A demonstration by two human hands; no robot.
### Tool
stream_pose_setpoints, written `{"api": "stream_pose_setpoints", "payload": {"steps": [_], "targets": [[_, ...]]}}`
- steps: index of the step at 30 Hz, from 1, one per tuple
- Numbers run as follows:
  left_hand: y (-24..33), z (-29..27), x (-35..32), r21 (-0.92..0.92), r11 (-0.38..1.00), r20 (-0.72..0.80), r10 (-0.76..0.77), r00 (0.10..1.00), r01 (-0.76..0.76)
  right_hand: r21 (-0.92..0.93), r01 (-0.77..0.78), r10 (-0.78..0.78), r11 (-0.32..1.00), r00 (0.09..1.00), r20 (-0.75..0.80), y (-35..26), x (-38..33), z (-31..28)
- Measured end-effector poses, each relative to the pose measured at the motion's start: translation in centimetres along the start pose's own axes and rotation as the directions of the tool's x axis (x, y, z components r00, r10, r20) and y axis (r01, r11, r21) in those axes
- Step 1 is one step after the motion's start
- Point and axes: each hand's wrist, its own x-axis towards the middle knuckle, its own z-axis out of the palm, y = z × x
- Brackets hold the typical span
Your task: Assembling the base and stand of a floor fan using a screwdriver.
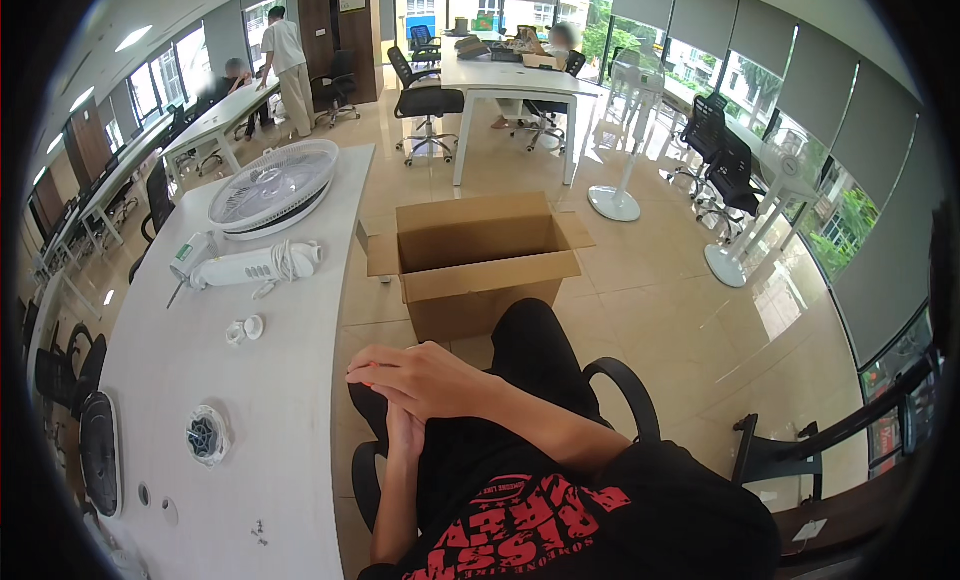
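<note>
My right hand (pixel 432 380) is folded over my left hand (pixel 404 432) above my lap, beside the table edge. Both are closed, and the right fingers cover most of the left ones. A small orange-red bit (pixel 374 366) peeks out between the fingers; its kind cannot be made out. On the white table (pixel 285 400) to my left lie a round white fan grille (pixel 275 185), a white fan body (pixel 250 268) with its cord coiled round it, two small white knob-like parts (pixel 245 329), and a round white part with a dark star-shaped centre (pixel 207 436).
An open cardboard box (pixel 490 305) stands on the floor ahead of my knees. Small screws (pixel 260 532) and a dark oval part (pixel 100 452) lie on the table. White stand fans (pixel 614 202) stand to the right. Office chairs (pixel 428 102), desks and several people are farther off.
</note>
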Motion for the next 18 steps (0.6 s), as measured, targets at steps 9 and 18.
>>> {"api": "stream_pose_setpoints", "payload": {"steps": [9,18], "targets": [[-0.1,0.0,0.0,-0.004,0.999,-0.013,0.043,0.999,-0.043,-0.076,-0.042,0.043,0.996,0.999,0.005,-0.5,0.3,-0.2],[0.0,0.5,0.0,0.023,1.0,-0.053,0.021,0.998,-0.02,-0.083,-0.124,0.136,0.989,0.98,0.147,-0.1,-0.2,0.2]]}}
